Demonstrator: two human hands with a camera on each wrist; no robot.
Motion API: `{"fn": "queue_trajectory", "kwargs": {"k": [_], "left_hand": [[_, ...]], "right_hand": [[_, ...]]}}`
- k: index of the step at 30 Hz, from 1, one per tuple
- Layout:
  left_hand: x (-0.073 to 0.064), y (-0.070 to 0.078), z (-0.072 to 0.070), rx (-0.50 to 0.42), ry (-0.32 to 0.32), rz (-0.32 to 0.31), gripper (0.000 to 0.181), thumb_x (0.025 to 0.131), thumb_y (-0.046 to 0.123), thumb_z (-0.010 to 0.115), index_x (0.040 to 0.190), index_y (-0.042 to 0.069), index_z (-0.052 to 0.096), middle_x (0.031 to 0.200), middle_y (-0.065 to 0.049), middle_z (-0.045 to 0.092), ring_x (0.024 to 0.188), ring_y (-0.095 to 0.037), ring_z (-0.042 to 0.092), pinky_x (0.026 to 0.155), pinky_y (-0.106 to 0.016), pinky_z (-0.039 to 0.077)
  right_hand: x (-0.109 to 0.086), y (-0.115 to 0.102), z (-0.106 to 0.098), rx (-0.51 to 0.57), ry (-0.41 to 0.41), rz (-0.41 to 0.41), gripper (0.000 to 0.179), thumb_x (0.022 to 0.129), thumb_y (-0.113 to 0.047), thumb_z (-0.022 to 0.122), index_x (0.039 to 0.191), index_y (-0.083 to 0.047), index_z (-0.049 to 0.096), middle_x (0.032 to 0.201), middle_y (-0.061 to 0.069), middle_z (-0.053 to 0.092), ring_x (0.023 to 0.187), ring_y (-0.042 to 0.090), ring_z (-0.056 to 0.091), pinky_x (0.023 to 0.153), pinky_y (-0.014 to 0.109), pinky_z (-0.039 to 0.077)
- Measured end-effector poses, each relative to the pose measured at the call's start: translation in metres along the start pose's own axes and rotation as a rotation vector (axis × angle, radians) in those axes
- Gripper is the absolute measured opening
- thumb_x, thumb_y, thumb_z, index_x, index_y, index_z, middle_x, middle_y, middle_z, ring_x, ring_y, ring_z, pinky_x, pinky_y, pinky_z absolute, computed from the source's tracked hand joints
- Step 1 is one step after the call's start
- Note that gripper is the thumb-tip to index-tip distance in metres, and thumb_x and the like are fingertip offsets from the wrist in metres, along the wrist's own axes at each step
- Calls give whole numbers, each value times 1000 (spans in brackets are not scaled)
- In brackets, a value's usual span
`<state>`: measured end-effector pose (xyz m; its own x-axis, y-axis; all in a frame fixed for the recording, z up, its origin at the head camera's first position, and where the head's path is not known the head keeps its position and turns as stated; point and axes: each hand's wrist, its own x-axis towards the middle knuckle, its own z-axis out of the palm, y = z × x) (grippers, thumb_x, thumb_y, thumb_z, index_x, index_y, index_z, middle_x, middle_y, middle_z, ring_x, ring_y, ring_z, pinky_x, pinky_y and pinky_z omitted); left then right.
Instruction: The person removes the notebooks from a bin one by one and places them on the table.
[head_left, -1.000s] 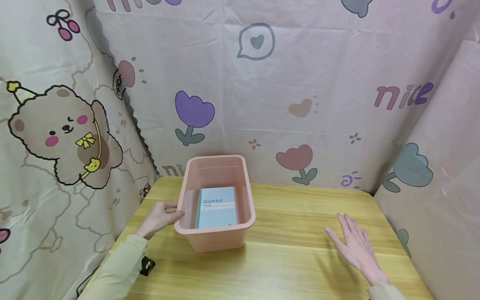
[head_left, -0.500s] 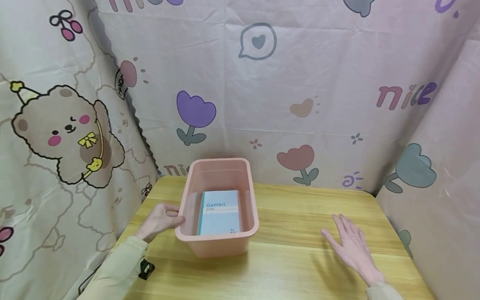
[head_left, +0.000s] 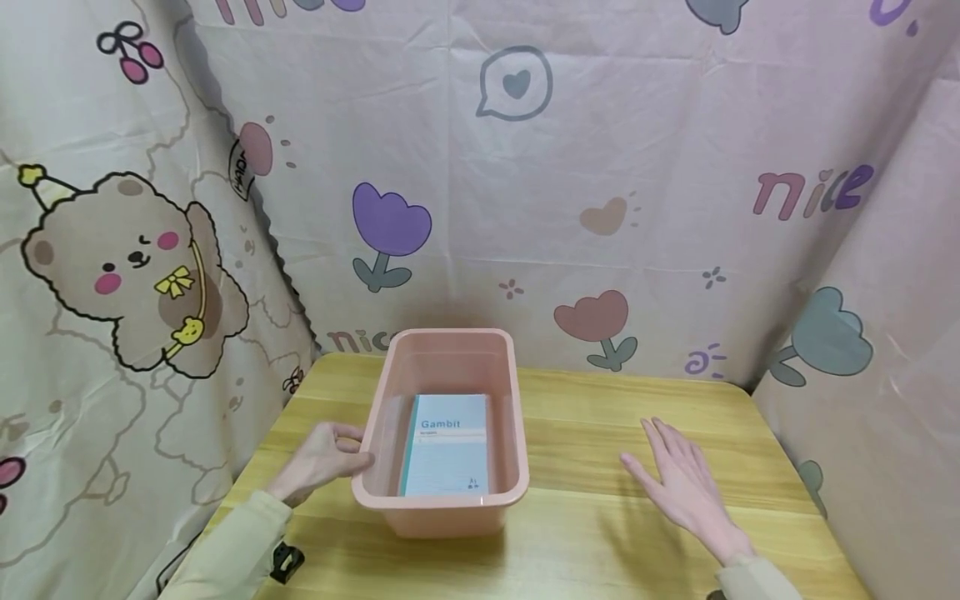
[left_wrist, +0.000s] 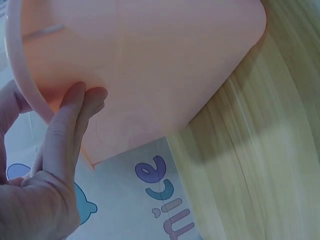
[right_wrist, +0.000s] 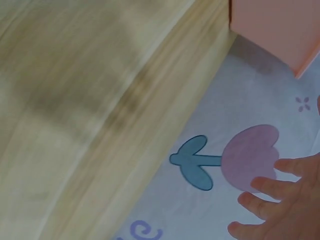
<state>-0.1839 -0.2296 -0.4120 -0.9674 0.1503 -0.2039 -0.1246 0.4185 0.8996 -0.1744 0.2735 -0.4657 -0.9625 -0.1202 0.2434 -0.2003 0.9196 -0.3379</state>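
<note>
A pink plastic bin (head_left: 444, 521) stands on the wooden table, left of the middle. Inside it lies a light blue notebook (head_left: 450, 462) printed "Gambit", its cover facing up. My left hand (head_left: 321, 462) grips the bin's left rim, thumb over the edge; in the left wrist view the fingers (left_wrist: 65, 125) press against the outer wall under the rim. To the right of the bin my right hand (head_left: 682, 483) hovers over the table with spread fingers and holds nothing. The right wrist view shows that hand's fingers (right_wrist: 272, 187) apart from the bin wall (right_wrist: 275, 30).
A small black object (head_left: 287, 562) lies on the table beside the left sleeve. Printed cloth (head_left: 660, 125) hangs behind the table (head_left: 585, 533) and along both sides. The table's back edge runs close behind the bin.
The bin, with the notebook in it, has slid toward the front and slightly right, my left hand moving along on its rim. My right hand has shifted left.
</note>
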Motion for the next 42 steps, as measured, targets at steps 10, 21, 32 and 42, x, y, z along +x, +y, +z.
{"fn": "queue_trajectory", "kwargs": {"k": [10, 21, 32, 42], "left_hand": [[-9, 2, 9, -31, -70, 21, 51, 82, 0, 68, 123, -24, 50, 102, -33, 72, 88, -30, 76, 79, -38, 65], [-15, 1, 16, -71, -126, 62, 51, 82, -1, 66, 124, -25, 48, 102, -35, 71, 89, -36, 75, 80, -41, 65], [-22, 2, 24, -78, -150, 68, 52, 82, 0, 66, 123, -26, 48, 99, -34, 72, 87, -33, 76, 79, -39, 65], [-27, -3, 25, -88, -161, 62, 53, 84, -1, 65, 125, -27, 45, 98, -34, 72, 88, -35, 75, 79, -39, 65]], "right_hand": [[11, -19, -10, -2, -10, -41, 77, 100, -54, 49, 155, -2, 33, 158, 27, 34, 144, 49, 31, 117, 74, 19], [40, -82, -28, -33, -129, -180, 83, 100, -58, 45, 156, 2, 29, 161, 25, 32, 147, 47, 33, 122, 67, 25], [79, -145, -45, -67, -305, -264, 84, 99, -56, 49, 156, 2, 29, 160, 23, 35, 148, 45, 33, 123, 62, 27], [104, -209, -35, -42, -542, -159, 93, 95, -61, 53, 159, -2, 21, 164, 18, 31, 152, 35, 32, 124, 50, 33]]}}
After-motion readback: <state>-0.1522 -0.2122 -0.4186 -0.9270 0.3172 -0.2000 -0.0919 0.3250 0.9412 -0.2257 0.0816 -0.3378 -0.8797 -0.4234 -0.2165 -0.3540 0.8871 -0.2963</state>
